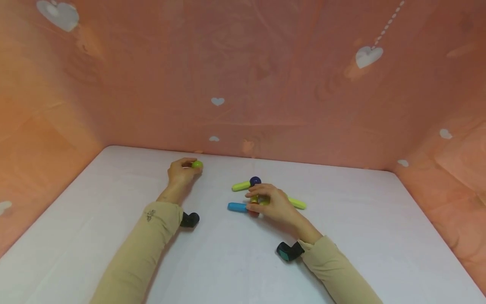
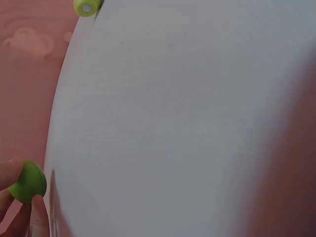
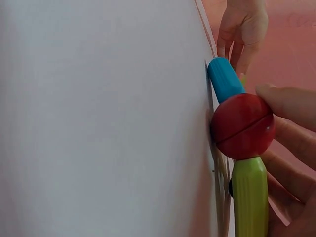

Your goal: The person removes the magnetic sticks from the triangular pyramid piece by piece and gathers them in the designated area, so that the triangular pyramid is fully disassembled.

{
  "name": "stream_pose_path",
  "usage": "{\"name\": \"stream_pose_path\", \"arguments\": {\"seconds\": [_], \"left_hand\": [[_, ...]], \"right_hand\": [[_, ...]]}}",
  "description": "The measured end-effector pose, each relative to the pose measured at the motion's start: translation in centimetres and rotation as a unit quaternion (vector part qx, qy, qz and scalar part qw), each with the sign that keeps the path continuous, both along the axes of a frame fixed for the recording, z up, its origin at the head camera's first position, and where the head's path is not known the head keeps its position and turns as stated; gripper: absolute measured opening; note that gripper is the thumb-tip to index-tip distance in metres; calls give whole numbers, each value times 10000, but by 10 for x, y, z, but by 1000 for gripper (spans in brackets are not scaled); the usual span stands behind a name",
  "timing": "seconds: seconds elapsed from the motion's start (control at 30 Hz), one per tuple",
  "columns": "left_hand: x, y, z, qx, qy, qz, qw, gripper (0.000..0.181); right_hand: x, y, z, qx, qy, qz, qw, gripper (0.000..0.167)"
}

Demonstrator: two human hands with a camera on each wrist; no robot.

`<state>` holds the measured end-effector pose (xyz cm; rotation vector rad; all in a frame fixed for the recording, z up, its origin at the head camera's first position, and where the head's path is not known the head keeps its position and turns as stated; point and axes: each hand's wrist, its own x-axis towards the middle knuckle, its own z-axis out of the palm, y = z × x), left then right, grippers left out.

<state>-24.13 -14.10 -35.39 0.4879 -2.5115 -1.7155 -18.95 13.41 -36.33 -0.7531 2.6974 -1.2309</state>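
The left hand point(image 1: 181, 173), left of the head view's centre, has a green ball point(image 1: 197, 164) pinched in its fingertips. Just below centre, the right hand point(image 1: 276, 206) pinches a red ball point(image 3: 243, 126) between a blue rod point(image 1: 237, 207) and a yellow-green rod point(image 3: 250, 197); a dark blue ball point(image 1: 255, 180) sits just above.

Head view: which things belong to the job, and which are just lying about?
Job, apparently:
green ball, pinched by left hand
red ball, touching right hand
blue rod
yellow-green rods
dark blue ball

Surroundings only:
patterned cloth
black wrist devices
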Motion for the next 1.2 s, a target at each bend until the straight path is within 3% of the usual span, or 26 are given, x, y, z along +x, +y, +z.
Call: {"name": "stream_pose_path", "arguments": {"seconds": [0.93,1.2], "left_hand": [[-4,-3,-5,264,-366,-285,9986,53],[-5,-8,-8,267,-328,-422,9982,55]], "right_hand": [[0,-1,5,-7,-278,-14,9996,28],[-1,-1,3,-45,-317,-13,9995,28]]}}
